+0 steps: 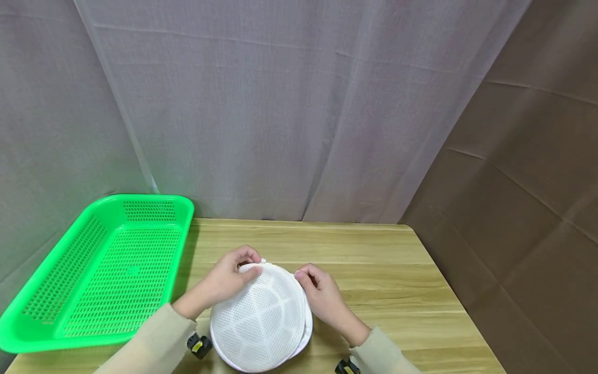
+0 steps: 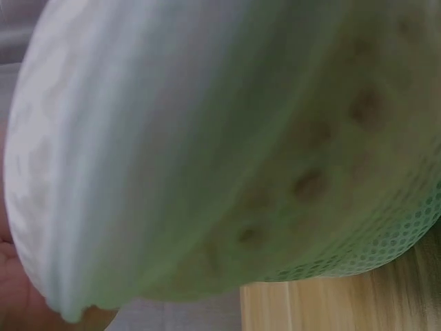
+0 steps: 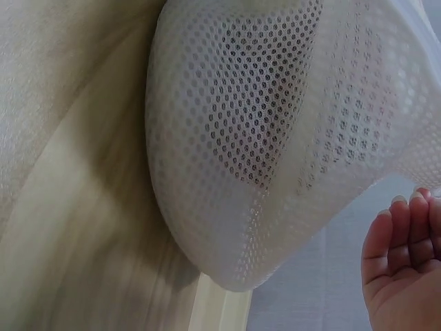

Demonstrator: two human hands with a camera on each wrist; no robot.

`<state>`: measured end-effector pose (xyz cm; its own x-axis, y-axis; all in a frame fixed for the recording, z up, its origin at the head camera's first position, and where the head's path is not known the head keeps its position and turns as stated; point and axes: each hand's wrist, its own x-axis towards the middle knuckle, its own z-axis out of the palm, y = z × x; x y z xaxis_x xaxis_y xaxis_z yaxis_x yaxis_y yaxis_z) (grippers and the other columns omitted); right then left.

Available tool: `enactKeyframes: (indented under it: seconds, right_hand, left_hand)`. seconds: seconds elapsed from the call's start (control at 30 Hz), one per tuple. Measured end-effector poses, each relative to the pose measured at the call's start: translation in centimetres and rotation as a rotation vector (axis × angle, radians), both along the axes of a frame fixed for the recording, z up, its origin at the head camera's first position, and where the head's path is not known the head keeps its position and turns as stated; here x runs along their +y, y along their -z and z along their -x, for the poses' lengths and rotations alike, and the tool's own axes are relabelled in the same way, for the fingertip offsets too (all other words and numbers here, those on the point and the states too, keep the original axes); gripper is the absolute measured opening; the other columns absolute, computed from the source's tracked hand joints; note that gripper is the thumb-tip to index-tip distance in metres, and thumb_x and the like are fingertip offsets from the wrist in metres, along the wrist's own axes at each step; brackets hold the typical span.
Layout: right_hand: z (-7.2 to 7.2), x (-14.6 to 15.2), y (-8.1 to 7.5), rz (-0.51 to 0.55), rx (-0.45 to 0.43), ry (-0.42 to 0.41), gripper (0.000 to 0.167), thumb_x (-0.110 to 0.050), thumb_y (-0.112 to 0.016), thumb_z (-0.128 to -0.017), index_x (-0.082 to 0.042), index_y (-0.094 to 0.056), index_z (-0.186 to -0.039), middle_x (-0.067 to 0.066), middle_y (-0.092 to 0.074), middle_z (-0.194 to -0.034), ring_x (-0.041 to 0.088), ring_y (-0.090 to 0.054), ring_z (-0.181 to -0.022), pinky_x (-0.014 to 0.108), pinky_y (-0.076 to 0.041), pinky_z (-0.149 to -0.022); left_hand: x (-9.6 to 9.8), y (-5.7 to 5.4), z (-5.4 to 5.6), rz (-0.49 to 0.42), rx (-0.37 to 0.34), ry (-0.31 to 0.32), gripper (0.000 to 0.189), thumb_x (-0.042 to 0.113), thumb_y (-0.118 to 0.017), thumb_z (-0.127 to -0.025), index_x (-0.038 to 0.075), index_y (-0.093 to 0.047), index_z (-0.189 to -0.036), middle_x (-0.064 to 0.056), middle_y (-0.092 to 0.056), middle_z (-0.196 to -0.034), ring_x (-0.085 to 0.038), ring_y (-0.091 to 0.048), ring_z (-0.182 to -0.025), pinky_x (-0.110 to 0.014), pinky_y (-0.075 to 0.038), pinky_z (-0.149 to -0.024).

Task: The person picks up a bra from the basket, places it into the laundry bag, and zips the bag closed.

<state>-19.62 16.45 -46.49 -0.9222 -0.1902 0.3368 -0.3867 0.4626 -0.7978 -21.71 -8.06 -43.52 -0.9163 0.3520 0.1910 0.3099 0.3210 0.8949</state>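
A round white mesh laundry bag [image 1: 259, 319] is held up in front of me, its circular face towards the head camera. My left hand [image 1: 229, 278] grips its upper left rim between thumb and fingers, close to a small white tab [image 1: 263, 261]. At the upper right rim, my right hand [image 1: 322, 293] pinches the edge with thumb and forefinger. In the left wrist view the bag's blurred side [image 2: 172, 138] covers most of the picture. Holes in the mesh [image 3: 255, 110] show clearly in the right wrist view, with curled fingers [image 3: 403, 238] at its right edge.
A green plastic basket [image 1: 182, 234] with perforated walls and floor stands on the left of the wooden table [image 1: 383, 270]. Grey cloth [image 1: 243, 114] hangs behind the table, and brown cloth [image 1: 528, 197] hangs along the right side.
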Motion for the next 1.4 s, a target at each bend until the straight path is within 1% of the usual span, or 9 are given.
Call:
enactKeyframes:
  seconds: [0.17,0.3,0.43,0.53,0.67,0.77,1.07,1.23,1.4]
  right_hand:
    - [0.0,-0.1,0.0,0.005,-0.005,0.014,0.016,-0.020,-0.057,-0.098,-0.020,-0.063,-0.084,-0.010,-0.059,-0.076,0.010,-0.055,-0.069,0.025,-0.047,-0.061]
    - [0.1,-0.2,0.0,0.016,-0.015,0.014,0.016,-0.019,-0.057,-0.098,-0.019,-0.064,-0.084,-0.009,-0.060,-0.077,0.011,-0.055,-0.069,0.025,-0.047,-0.061]
    - [0.2,-0.2,0.2,0.061,-0.025,-0.021,0.012,-0.015,-0.059,-0.097,-0.017,-0.066,-0.087,-0.007,-0.063,-0.081,0.013,-0.056,-0.072,0.025,-0.047,-0.062]
    - [-0.5,-0.8,-1.1,0.091,-0.033,-0.050,0.011,-0.009,-0.059,-0.096,-0.011,-0.066,-0.089,-0.002,-0.064,-0.084,0.014,-0.057,-0.074,0.025,-0.049,-0.064]
    - [-1.5,-1.6,-3.1,0.096,-0.035,-0.058,0.010,-0.002,-0.058,-0.095,-0.005,-0.066,-0.089,0.002,-0.065,-0.085,0.015,-0.057,-0.074,0.025,-0.049,-0.064]
    - [-1.5,-1.7,-3.3,0.091,-0.033,-0.054,0.010,-0.003,-0.058,-0.096,-0.005,-0.066,-0.089,0.002,-0.065,-0.084,0.014,-0.057,-0.072,0.025,-0.049,-0.062]
    - [-1.7,-1.6,-3.7,0.038,-0.057,-0.102,0.014,-0.002,-0.054,-0.097,-0.005,-0.068,-0.098,0.007,-0.066,-0.099,0.020,-0.060,-0.086,0.027,-0.051,-0.071]
    - [-1.8,-1.7,-3.6,0.048,-0.072,-0.075,0.013,-0.003,-0.055,-0.097,-0.005,-0.067,-0.094,0.004,-0.066,-0.096,0.017,-0.061,-0.081,0.026,-0.051,-0.068]
    - [-1.6,-2.0,-3.4,0.043,-0.039,-0.058,0.012,-0.001,-0.056,-0.096,-0.005,-0.067,-0.091,0.004,-0.067,-0.092,0.016,-0.060,-0.078,0.026,-0.051,-0.066]
  left_hand:
    - [-0.2,0.2,0.1,-0.033,-0.004,-0.053,0.014,0.004,-0.069,-0.087,0.008,-0.059,-0.097,-0.001,-0.064,-0.090,-0.016,-0.059,-0.086,-0.030,-0.047,-0.081]
    - [-0.3,0.3,0.1,-0.068,-0.017,-0.070,0.018,0.002,-0.069,-0.087,0.005,-0.057,-0.100,-0.003,-0.065,-0.089,-0.016,-0.058,-0.083,-0.027,-0.047,-0.077]
    - [-0.3,0.2,-0.1,-0.103,-0.058,-0.053,0.033,0.003,-0.068,-0.087,0.003,-0.047,-0.112,-0.005,-0.062,-0.089,-0.017,-0.057,-0.083,-0.027,-0.045,-0.077]
    - [-0.4,0.4,-0.3,-0.068,-0.074,-0.026,0.045,0.009,-0.071,-0.086,0.006,-0.045,-0.123,-0.005,-0.060,-0.087,-0.018,-0.056,-0.080,-0.031,-0.046,-0.076]
    - [-0.1,0.8,-0.3,0.035,-0.040,0.045,0.035,0.019,-0.072,-0.087,0.011,-0.060,-0.120,-0.002,-0.063,-0.095,-0.015,-0.059,-0.085,-0.033,-0.049,-0.076]
    - [0.3,1.1,-0.4,0.063,-0.020,0.075,0.024,0.023,-0.070,-0.089,0.011,-0.067,-0.109,0.000,-0.066,-0.102,-0.014,-0.060,-0.091,-0.032,-0.049,-0.079]
    - [1.3,1.6,-0.5,0.066,0.051,-0.035,0.014,0.021,-0.071,-0.088,0.011,-0.070,-0.098,-0.001,-0.067,-0.100,-0.017,-0.060,-0.095,-0.041,-0.047,-0.088]
    - [1.2,1.8,-0.7,0.061,0.049,-0.086,0.014,0.021,-0.072,-0.087,0.012,-0.071,-0.098,0.000,-0.066,-0.100,-0.018,-0.061,-0.097,-0.044,-0.046,-0.090]
    - [1.1,2.0,-0.7,0.050,0.035,-0.110,0.012,0.021,-0.072,-0.087,0.014,-0.071,-0.097,0.002,-0.066,-0.098,-0.017,-0.060,-0.095,-0.043,-0.046,-0.088]
